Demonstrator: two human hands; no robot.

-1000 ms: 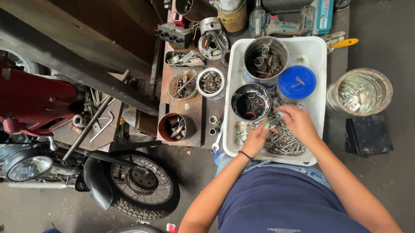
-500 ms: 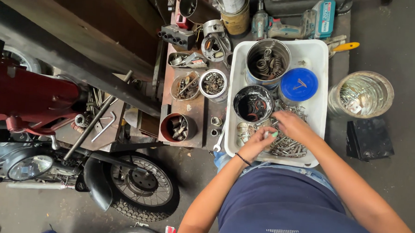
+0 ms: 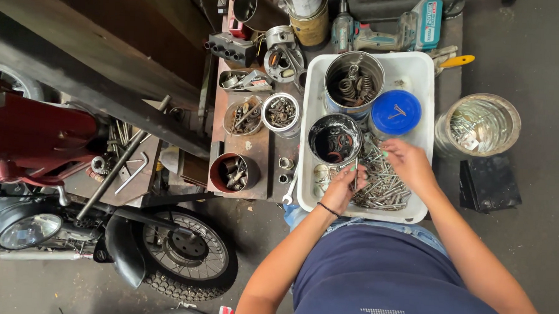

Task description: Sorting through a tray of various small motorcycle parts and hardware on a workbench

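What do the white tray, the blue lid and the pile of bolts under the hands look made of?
White tray: likely plastic, smooth with rounded rim. Blue lid: probably plastic, matte and evenly coloured. Pile of bolts: metal, grey and glinting, seemingly steel.

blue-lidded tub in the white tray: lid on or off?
On. The blue lid covers the tub's top in the white tray, with a couple of small screws lying on it; contents hidden.

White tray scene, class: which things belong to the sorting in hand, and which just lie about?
In hand: left hand, right hand, pile of screws, white tray, dark tin.

Lying about: cordless drill, motorcycle wheel, glass jar.
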